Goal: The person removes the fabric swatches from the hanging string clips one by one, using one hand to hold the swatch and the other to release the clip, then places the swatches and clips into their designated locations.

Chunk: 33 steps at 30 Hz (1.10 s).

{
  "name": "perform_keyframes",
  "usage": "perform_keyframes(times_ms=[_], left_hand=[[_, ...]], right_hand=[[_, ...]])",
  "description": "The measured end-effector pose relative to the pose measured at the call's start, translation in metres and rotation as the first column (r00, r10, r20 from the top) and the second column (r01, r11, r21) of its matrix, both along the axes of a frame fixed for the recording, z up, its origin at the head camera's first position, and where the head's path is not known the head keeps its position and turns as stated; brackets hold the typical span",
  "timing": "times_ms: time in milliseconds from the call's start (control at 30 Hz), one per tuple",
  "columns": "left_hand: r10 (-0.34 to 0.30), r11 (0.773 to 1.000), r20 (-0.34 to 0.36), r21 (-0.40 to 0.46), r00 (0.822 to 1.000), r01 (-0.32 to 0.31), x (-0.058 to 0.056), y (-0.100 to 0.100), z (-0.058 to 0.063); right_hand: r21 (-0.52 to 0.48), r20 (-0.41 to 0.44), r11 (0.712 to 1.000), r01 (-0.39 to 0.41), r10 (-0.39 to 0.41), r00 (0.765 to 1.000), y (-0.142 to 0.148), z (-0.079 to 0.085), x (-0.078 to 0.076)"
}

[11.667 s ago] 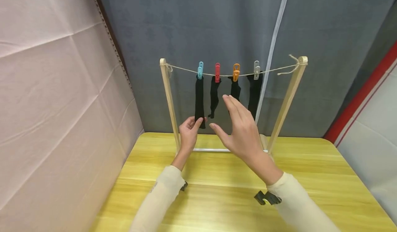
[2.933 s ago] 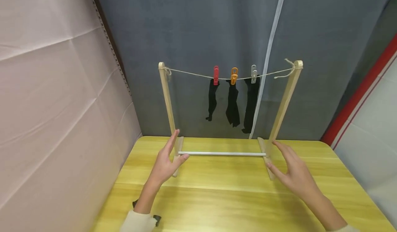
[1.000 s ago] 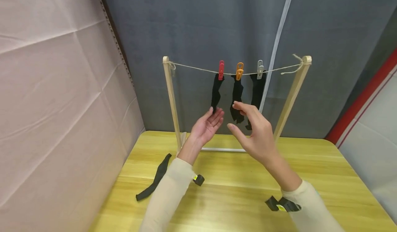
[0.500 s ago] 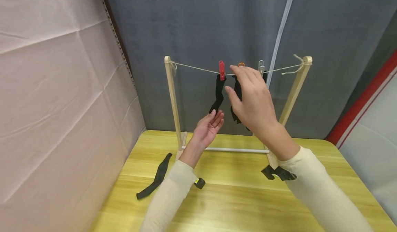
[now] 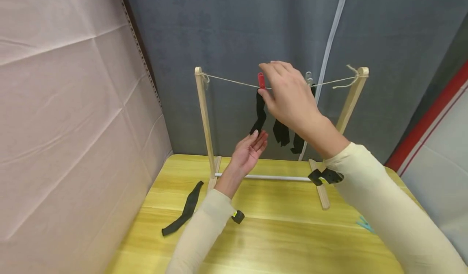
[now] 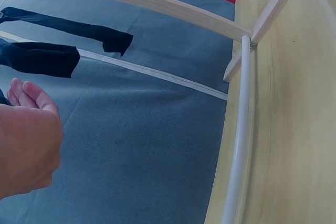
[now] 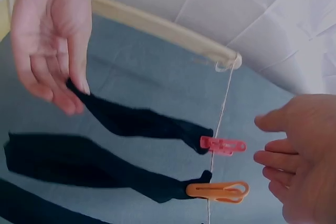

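Observation:
My left hand (image 5: 245, 156) pinches the bottom end of a narrow black sock (image 5: 260, 113) between thumb and fingers. That sock hangs from the line under a red clothespin (image 5: 261, 80). Beside the red clothespin is my right hand (image 5: 290, 93), fingers bent loosely; the right wrist view shows a gap between its fingertips and the clothespin. An orange clothespin (image 7: 215, 190) holds a second black sock (image 7: 79, 161), and a grey clothespin (image 5: 308, 78) a third (image 5: 297, 144). In the head view, my right hand hides the orange clothespin.
The line (image 5: 230, 80) is tied between two wooden posts (image 5: 204, 119), joined low down by a white rod (image 5: 278, 178). A loose black sock (image 5: 188, 209) lies on the table's left side. At the right, a light-blue clothespin (image 5: 365, 224) is partly behind my sleeve.
The leftmost sock and its blue clothespin have left the line and now lie on the table. My left hand took the red-pinned sock's end; my right hand rose to the red clothespin.

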<state>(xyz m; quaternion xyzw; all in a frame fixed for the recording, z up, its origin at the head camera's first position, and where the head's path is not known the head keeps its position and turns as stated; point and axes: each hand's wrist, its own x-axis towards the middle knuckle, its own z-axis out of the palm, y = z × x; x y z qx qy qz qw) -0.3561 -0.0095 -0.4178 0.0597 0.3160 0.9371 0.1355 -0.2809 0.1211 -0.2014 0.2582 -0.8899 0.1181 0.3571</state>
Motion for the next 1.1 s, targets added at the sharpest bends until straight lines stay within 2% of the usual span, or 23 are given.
perform_keyframes(times_ms=[133, 333, 533, 700, 867, 1100], left_hand=[[-0.007, 1.0, 0.011, 0.001, 1.0, 0.007, 0.0, 0.007, -0.001], [-0.014, 1.0, 0.01, 0.002, 1.0, 0.014, 0.001, 0.012, -0.001], [0.021, 1.0, 0.01, 0.002, 1.0, -0.021, 0.004, 0.005, -0.001], [0.014, 1.0, 0.016, 0.008, 1.0, -0.014, 0.004, 0.0, -0.002], [0.036, 0.999, 0.015, 0.008, 0.999, -0.037, 0.002, -0.004, 0.0], [0.044, 0.998, 0.016, 0.049, 0.999, -0.044, -0.003, -0.008, 0.004]], right_hand=[[0.07, 0.1, 0.996, 0.056, -0.063, 0.993, 0.002, 0.009, -0.007], [0.168, 0.144, 0.981, 0.094, -0.119, 0.982, 0.002, 0.016, -0.021], [0.201, 0.196, 0.976, 0.083, -0.123, 0.973, -0.005, 0.016, -0.036], [0.152, 0.249, 0.986, 0.065, -0.102, 0.963, -0.008, 0.016, -0.038], [0.088, 0.273, 0.996, 0.032, -0.055, 0.96, -0.012, 0.023, -0.038], [-0.02, 0.279, 0.998, 0.064, -0.056, 0.959, -0.008, 0.026, -0.034]])
